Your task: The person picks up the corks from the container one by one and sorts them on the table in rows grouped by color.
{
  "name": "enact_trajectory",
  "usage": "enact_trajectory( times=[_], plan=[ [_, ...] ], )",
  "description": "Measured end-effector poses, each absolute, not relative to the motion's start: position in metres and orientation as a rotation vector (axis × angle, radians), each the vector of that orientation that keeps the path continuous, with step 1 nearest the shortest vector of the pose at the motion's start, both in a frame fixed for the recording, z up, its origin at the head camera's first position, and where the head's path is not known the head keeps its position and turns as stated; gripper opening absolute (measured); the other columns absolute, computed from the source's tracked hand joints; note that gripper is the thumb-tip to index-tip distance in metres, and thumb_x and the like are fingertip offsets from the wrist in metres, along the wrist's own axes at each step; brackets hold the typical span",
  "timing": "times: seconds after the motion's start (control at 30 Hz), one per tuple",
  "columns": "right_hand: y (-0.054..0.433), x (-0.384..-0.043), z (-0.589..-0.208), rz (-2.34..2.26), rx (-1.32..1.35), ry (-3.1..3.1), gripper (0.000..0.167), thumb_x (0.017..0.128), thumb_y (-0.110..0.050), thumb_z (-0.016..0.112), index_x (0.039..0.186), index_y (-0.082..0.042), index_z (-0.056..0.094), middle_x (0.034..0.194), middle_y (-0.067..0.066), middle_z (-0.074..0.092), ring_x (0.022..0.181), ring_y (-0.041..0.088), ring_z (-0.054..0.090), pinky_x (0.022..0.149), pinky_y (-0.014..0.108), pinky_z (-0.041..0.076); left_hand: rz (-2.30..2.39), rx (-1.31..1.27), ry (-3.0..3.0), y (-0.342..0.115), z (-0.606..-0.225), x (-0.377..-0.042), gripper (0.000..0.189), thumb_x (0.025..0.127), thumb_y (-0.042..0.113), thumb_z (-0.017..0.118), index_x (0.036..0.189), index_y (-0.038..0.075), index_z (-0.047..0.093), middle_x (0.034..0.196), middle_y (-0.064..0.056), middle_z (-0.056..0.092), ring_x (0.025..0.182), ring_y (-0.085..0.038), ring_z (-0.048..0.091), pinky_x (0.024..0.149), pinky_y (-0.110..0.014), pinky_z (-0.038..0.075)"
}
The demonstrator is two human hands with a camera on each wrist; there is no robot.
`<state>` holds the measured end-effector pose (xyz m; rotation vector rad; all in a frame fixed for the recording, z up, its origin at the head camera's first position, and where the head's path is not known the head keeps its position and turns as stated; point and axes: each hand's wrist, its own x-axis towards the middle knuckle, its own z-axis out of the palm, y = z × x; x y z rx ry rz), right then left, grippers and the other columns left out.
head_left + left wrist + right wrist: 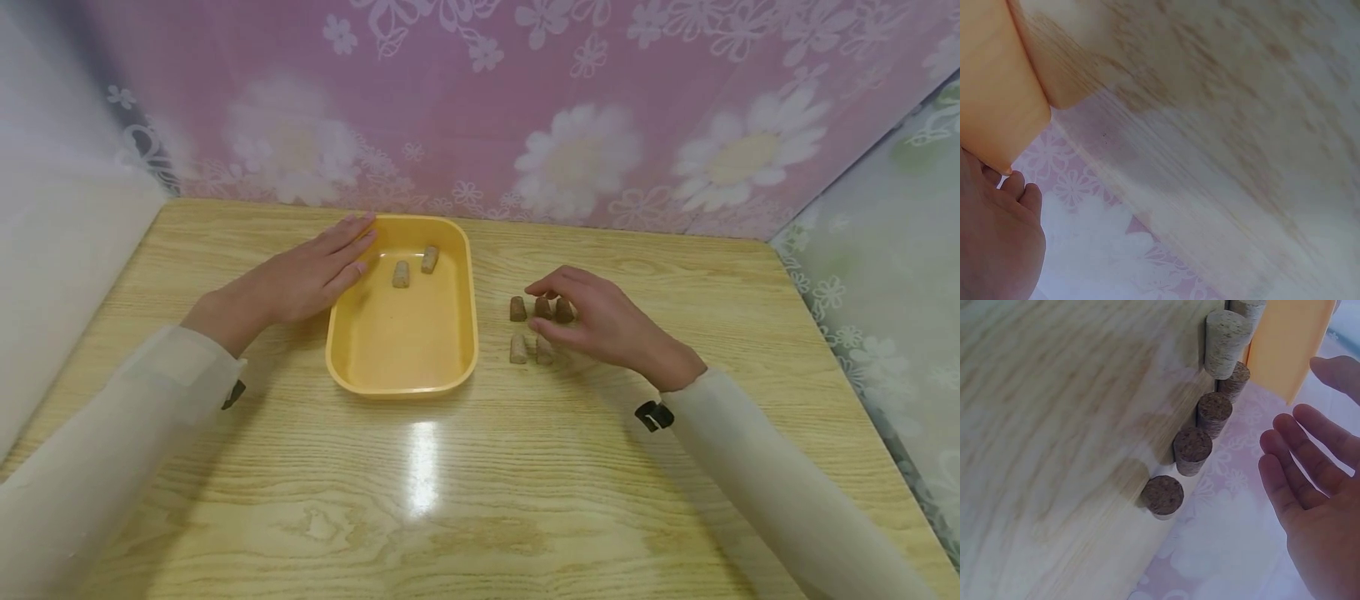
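Note:
My left hand [303,279] lies along the left rim of a yellow tray [401,390], fingers outstretched. In the left wrist view the fingertips [1015,185] are at the tray's edge. Two light corks [401,274] lie inside the tray near its far end. My right hand [592,317] hovers over corks to the right of the tray, thumb and fingers apart and nothing between them. Several dark brown corks [1192,451] stand in a row there, partly hidden by this hand in the head view. Two light corks [518,349] stand nearer, in front of the dark row.
All of this is on a wood-grain table [480,500]. A pink flowered curtain [465,108] rises along the back edge. A white sheet [67,208] hangs at the left, and a pale flowered one [885,275] at the right.

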<state>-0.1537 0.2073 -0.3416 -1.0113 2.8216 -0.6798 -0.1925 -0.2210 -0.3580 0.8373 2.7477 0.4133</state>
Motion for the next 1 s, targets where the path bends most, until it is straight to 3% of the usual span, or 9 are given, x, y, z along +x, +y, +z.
enact_trajectory(
  times=[0.5,0.73,1.0],
  plan=[
    [0.193,-0.160,-0.337,-0.669,-1.040,2.817,0.039,0.105,-0.027,0.077,0.137,-0.008,0.070,0.126,0.011,0.072,0.095,0.027,0.066,0.084,0.045,0.058,0.412,0.833,2.747,-0.221,-0.358,-0.193,0.066,0.121,0.043,0.027,0.177,0.015,0.006,0.185,-0.001,-0.009,0.172,-0.031,-0.007,0.138,-0.061,0.009],
    [0.186,-0.161,-0.334,-0.702,-1.030,2.809,0.041,0.104,-0.029,0.078,0.139,-0.009,0.070,0.133,0.011,0.072,0.119,0.032,0.068,0.096,0.052,0.060,0.406,0.841,2.748,-0.221,-0.359,-0.193,0.066,0.121,0.043,0.027,0.177,0.014,0.006,0.186,-0.002,-0.009,0.172,-0.032,-0.007,0.138,-0.061,0.009],
    [0.177,-0.165,-0.333,-0.684,-1.034,2.811,0.041,0.104,-0.029,0.078,0.139,-0.009,0.070,0.133,0.010,0.071,0.121,0.031,0.068,0.096,0.048,0.059,0.407,0.840,2.746,-0.221,-0.358,-0.193,0.067,0.121,0.043,0.027,0.177,0.013,0.007,0.186,-0.004,-0.008,0.172,-0.033,-0.006,0.138,-0.061,0.009]
  ],
)
